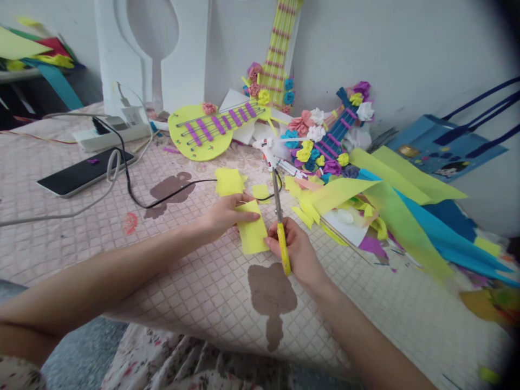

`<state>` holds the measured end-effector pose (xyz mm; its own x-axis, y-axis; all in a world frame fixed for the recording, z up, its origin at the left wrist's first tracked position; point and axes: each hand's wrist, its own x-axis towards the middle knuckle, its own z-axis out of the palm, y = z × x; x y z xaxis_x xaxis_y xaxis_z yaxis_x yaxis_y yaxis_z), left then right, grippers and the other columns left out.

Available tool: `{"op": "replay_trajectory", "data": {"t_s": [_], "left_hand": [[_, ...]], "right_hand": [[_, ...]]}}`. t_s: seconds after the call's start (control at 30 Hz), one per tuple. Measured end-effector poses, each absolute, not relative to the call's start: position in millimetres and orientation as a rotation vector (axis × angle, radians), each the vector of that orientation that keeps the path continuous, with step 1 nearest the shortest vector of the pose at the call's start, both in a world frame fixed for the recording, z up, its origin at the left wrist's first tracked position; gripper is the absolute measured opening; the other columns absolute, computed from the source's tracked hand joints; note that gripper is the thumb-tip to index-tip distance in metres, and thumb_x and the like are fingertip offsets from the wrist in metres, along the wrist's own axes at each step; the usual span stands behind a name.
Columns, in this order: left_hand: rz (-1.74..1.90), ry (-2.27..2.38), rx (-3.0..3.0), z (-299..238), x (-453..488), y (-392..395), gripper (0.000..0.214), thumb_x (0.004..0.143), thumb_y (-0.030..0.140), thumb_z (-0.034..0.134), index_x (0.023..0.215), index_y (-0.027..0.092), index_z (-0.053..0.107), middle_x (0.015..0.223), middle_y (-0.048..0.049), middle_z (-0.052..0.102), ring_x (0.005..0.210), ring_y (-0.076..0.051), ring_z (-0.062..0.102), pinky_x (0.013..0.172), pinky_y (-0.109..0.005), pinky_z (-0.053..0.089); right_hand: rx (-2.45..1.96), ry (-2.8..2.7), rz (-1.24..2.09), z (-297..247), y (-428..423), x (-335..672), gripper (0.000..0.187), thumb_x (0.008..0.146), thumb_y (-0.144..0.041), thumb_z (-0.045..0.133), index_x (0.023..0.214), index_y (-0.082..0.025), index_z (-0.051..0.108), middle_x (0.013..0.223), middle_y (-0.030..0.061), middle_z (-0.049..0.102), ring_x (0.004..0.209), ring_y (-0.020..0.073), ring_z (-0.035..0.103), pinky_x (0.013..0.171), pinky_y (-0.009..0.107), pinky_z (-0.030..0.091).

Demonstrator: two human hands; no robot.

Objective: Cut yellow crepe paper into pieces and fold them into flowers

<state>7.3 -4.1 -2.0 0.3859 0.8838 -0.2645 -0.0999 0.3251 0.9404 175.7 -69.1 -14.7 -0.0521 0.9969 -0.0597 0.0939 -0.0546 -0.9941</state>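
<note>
Floral garment point(148, 355), grid-patterned tablecloth point(195, 292), pale wall point(345, 49); left hand point(226, 215) pinching paper point(252, 236), right hand point(303, 253) gripping scissors point(281, 242).

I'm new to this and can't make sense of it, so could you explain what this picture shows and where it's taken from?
There's no machine here, just a person's two bare hands. The camera is worn on the head, looking forward and down. The left hand holds a piece of yellow paper between thumb and fingers. The right hand holds scissors with yellow handles, blades pointing away from the person. On the quilted cloth lie a stack of yellow squares, a yellow guitar-shaped craft and a power strip. Toward the right are coloured paper strips.
</note>
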Motion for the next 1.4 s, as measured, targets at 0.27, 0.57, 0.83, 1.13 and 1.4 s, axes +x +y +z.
{"op": "replay_trajectory", "data": {"t_s": [0.27,0.57,0.83,1.13,1.4], "left_hand": [[0.805,0.986,1.031,-5.2,5.6,0.4,0.044,0.061,0.019,0.079,0.098,0.014,0.057,0.076,-0.0004,0.062,0.064,-0.011,0.058,0.060,-0.024,0.043],[0.816,0.970,1.024,-7.0,3.9,2.3,0.041,0.060,0.019,0.079,0.095,0.015,0.058,0.076,0.0002,0.060,0.067,-0.011,0.057,0.062,-0.024,0.044],[0.793,0.935,1.053,-6.5,7.4,-3.3,0.041,0.059,0.022,0.080,0.094,0.015,0.059,0.076,0.0007,0.059,0.066,-0.011,0.057,0.061,-0.024,0.043],[0.773,0.928,1.051,-5.2,5.9,-1.7,0.041,0.061,0.021,0.079,0.096,0.015,0.058,0.077,-0.0002,0.062,0.065,-0.012,0.060,0.062,-0.025,0.046],[0.814,0.980,1.054,-4.4,2.0,4.4,0.039,0.060,0.019,0.079,0.093,0.016,0.057,0.077,-0.0010,0.063,0.068,-0.014,0.060,0.064,-0.027,0.046]], "right_hand": [[-1.253,-1.291,1.286,-14.6,-68.9,176.8,0.032,0.065,-0.032,0.073,0.075,-0.023,0.045,0.070,-0.0037,0.047,0.063,0.0131,0.043,0.056,0.027,0.035],[-1.237,-1.255,1.328,-12.1,-68.3,177.5,0.035,0.065,-0.037,0.076,0.079,-0.022,0.047,0.070,-0.0039,0.051,0.062,0.0122,0.045,0.057,0.026,0.037],[-1.244,-1.182,1.350,-15.2,-67.0,178.2,0.038,0.064,-0.039,0.077,0.079,-0.022,0.047,0.067,-0.0055,0.052,0.053,0.0092,0.042,0.050,0.024,0.034],[-1.224,-1.204,1.359,-14.0,-69.7,174.0,0.039,0.061,-0.034,0.078,0.075,-0.022,0.044,0.065,-0.0073,0.045,0.054,0.0085,0.040,0.050,0.024,0.033],[-1.215,-1.228,1.396,-12.5,-69.6,173.4,0.041,0.057,-0.032,0.081,0.073,-0.021,0.045,0.068,-0.0062,0.050,0.056,0.0097,0.049,0.053,0.026,0.043]]}}
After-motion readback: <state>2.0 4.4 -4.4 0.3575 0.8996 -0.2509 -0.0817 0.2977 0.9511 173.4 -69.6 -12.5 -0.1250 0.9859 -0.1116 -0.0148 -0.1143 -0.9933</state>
